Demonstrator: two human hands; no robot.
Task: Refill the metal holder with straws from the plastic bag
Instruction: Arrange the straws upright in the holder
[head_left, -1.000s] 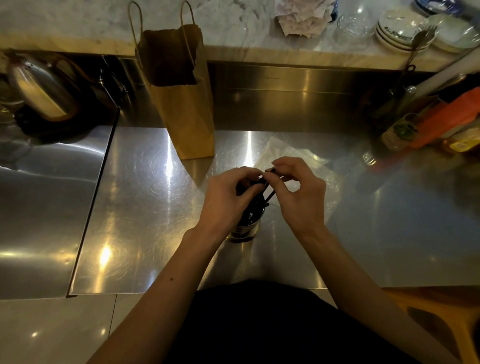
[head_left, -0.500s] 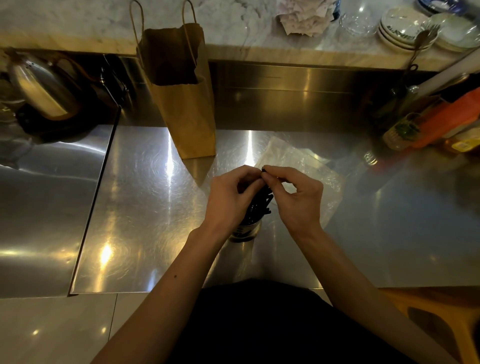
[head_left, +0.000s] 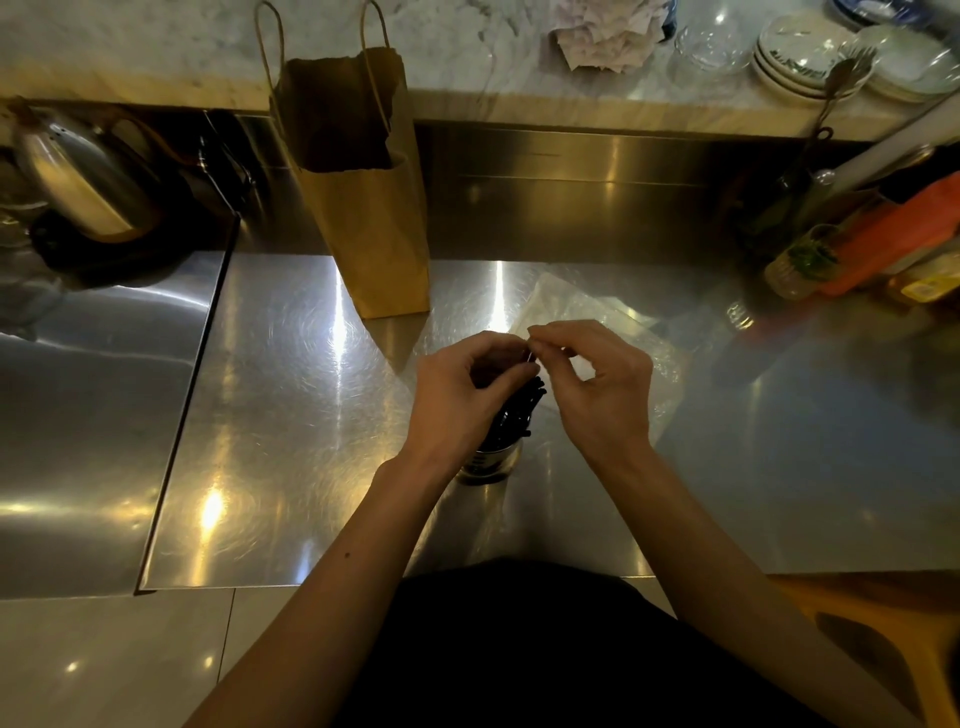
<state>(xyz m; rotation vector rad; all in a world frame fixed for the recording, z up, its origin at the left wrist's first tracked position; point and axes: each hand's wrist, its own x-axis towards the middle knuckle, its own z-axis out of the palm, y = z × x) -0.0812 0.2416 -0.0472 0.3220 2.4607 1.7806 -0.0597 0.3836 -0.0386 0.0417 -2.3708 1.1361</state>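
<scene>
Tall brown paper bag (head_left: 366, 218) upright at back left. Left hand (head_left: 462, 400) curled over tops of slim black straws (head_left: 519, 410), bunch now upright in small round metal holder (head_left: 491, 463); straw that slanted a second ago has gone in. Right hand (head_left: 605, 397) pinches narrow at left fingertips, on what cannot tell. Flat clear plastic bag (head_left: 587, 306) behind looks emptied: refill near done.

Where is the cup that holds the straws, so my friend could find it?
Start at the tall brown paper bag standing on the shiny steel counter. Nearer the person, low between the left hand and right hand, sits a small round metal holder. Only it has thin black straws poking out.
</scene>
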